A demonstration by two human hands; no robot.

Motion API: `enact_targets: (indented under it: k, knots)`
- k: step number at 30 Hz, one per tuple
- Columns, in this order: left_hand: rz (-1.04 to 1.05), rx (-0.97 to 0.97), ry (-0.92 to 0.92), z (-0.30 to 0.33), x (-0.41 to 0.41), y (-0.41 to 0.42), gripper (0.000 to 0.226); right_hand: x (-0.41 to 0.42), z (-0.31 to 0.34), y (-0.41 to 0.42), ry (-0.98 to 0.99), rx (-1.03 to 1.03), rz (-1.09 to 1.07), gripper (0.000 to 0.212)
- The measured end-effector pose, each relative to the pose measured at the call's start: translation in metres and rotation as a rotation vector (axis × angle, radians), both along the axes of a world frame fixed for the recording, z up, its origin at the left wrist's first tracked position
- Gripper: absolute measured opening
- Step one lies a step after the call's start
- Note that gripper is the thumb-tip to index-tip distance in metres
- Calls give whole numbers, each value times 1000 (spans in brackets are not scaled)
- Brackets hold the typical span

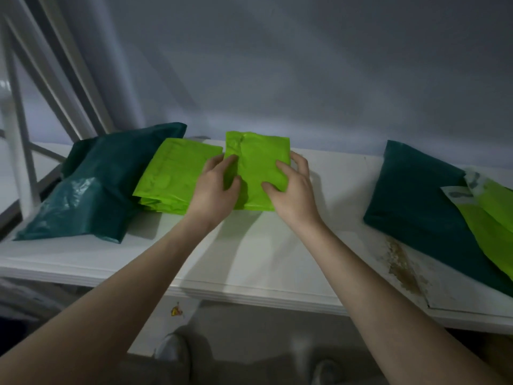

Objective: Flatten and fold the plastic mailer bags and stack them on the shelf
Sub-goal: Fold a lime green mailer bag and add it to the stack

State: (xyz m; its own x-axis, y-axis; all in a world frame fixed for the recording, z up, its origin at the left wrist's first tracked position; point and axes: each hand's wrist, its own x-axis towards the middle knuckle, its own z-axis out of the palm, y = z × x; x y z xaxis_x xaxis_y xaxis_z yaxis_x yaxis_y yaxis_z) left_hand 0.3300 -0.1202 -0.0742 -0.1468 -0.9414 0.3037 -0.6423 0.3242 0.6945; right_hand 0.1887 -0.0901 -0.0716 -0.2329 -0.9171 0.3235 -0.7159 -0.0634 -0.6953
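1. The left hand (215, 184) grips the left edge of a folded lime-green mailer (258, 168), thumb on top of the plastic and the other fingers curled around the edge.
2. The right hand (294, 187) holds the same mailer at its right edge, thumb pressed on the top face near the lower corner and the fingers wrapped around the side.
3. Held between both hands, the folded lime-green mailer is a compact rectangle; its near end rests on the white shelf (277, 259) and its far end tilts up toward the grey wall (277, 65).
4. Just to its left, touching or nearly touching it, lies a stack of folded lime-green mailers (172, 179) on the shelf, with several layers showing at its near edge.
5. Further left, a dark teal mailer (91, 190) lies rumpled and unfolded, partly under the stack's left side.
6. On the right of the shelf, well apart from the hands, a second dark teal mailer (416, 198) lies flat, and a lime-green mailer (488, 218) with a pale strip at its top overlaps its right side.
7. A brownish stain (402, 268) marks the shelf surface near the right-hand bags.
8. White metal struts (16, 129) of the frame rise at the far left.
9. Below the shelf's front edge, the person's shoes (172, 351) show on the floor.
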Motion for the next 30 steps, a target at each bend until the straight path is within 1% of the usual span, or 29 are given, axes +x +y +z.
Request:
enact_targets:
  k: [5, 9, 14, 20, 23, 25, 27, 30]
  knots:
    - [109, -50, -11, 12, 28, -13, 46, 31, 9, -21, -26, -19, 54, 51]
    - [158, -70, -13, 15, 51, -20, 44, 53, 11, -34, -25, -6, 95, 51]
    - [170, -63, -62, 13, 80, -25, 49, 77, 6, -45, 35, 17, 146, 52]
    - [151, -70, -155, 8, 110, -32, 46, 103, -4, -51, 134, 27, 185, 53]
    - [162, -51, -236, 4, 121, -36, 44, 113, -9, -52, 183, 50, 198, 52]
    - [170, -51, -339, 2, 124, -37, 41, 117, -13, -52, 219, 76, 187, 52]
    - [178, -93, -462, 1, 123, -38, 38, 119, -17, -52, 296, 96, 156, 52]
    - [142, -147, -577, 2, 116, -38, 36, 119, -20, -51, 360, 130, 124, 53]
